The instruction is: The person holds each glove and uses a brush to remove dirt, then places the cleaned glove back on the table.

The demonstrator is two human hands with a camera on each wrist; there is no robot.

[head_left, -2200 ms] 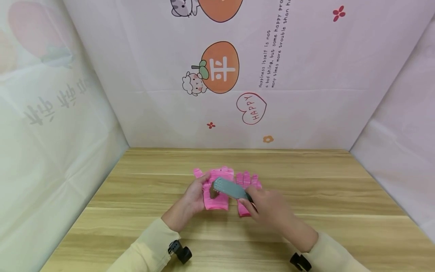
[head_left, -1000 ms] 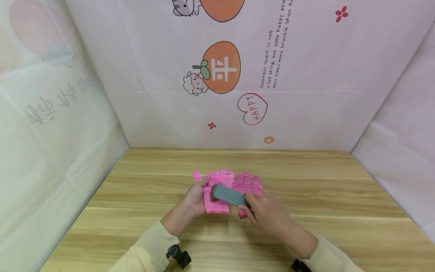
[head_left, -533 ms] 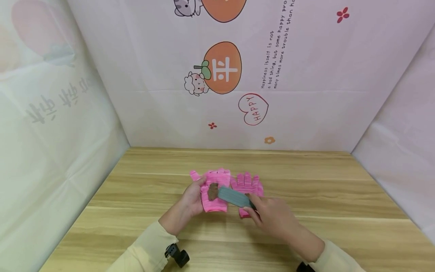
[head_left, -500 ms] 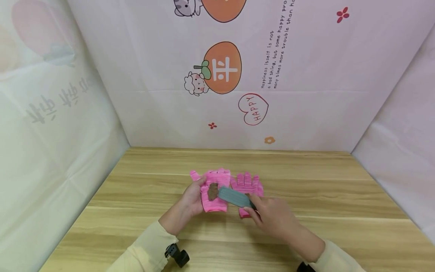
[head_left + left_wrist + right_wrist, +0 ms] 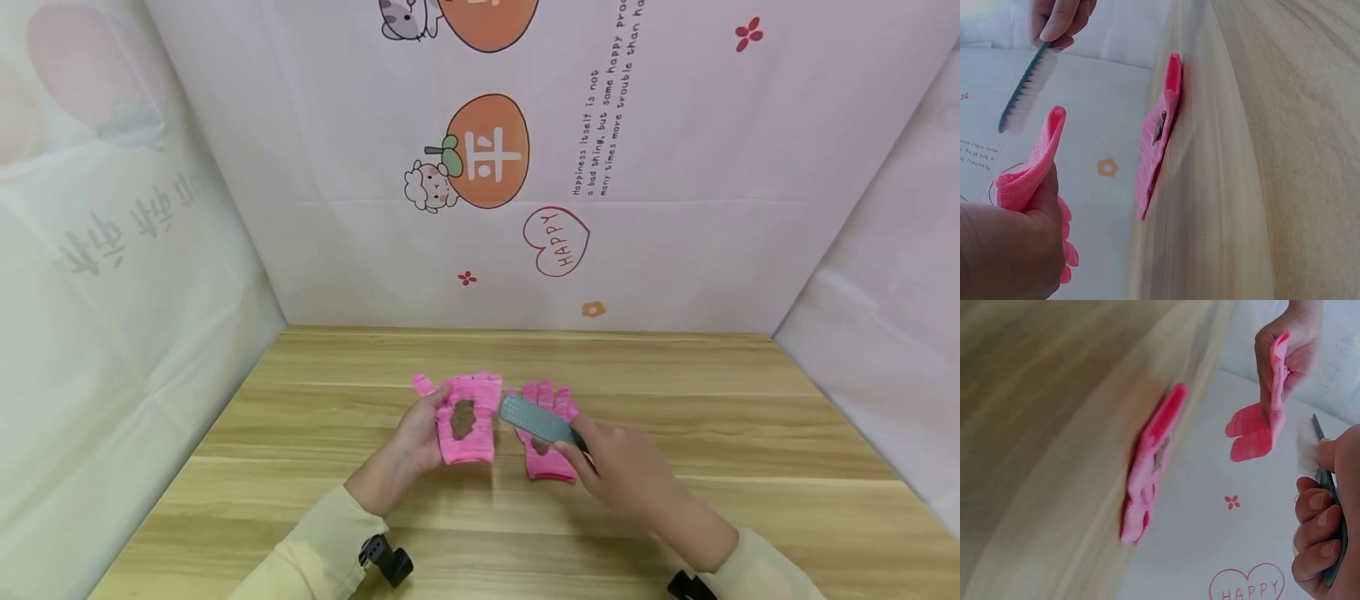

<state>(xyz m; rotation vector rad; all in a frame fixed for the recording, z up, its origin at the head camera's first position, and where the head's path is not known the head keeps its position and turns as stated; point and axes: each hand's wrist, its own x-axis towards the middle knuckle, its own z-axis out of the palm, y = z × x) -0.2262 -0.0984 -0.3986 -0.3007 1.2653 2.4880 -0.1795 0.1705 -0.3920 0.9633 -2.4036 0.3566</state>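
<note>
A pink knitted glove [image 5: 481,432] with a brown patch [image 5: 462,418] is above the wood-grain surface [image 5: 330,417], the left hand [image 5: 420,435] gripping its side, likely so the patch lies exposed. The right hand [image 5: 624,465] grasps a long teal, white-bristled brush [image 5: 536,419] by one end

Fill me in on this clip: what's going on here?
A person's left hand holds a pink knit glove off the table, a brown patch showing on it. The right hand grips a teal-backed brush with pale bristles, raised and clear of the held glove. A second pink glove lies on the table, partly behind the brush and right hand in the head view; it bears a brown patch too.
</note>
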